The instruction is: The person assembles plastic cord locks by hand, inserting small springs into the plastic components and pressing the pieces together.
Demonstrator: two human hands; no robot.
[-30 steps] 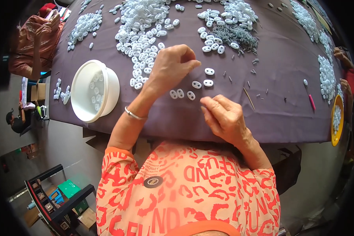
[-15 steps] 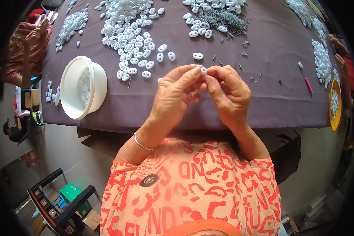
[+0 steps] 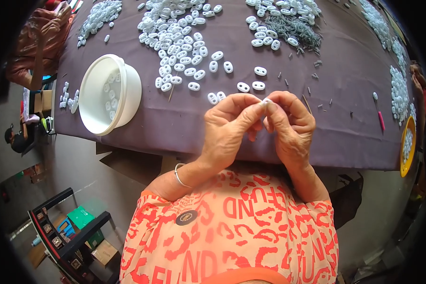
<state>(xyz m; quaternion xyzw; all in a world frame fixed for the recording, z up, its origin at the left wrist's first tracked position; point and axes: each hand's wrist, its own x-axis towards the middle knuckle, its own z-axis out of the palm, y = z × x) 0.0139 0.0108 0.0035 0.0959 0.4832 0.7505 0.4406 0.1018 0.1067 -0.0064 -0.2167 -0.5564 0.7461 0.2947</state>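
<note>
Thumb and fingers of my left hand and my right hand meet in a pinch over the table's near edge. Between the fingertips is a small white oval piece, mostly covered by the thumbs. Similar white ovals with two holes lie loose just beyond my hands, among them one white oval. A thin brown stick rests beside my right fingers.
A large pile of white ovals spreads farther back. Grey pins are heaped at centre back. The white tub stands left, tilted, with ovals inside. Right lie a pink-handled tool and a yellow dish. The purple cloth covers the table.
The whole view has shifted, so table things appear farther right. My fingertips now cover more of the white piece. More loose ovals show beyond my hands.
</note>
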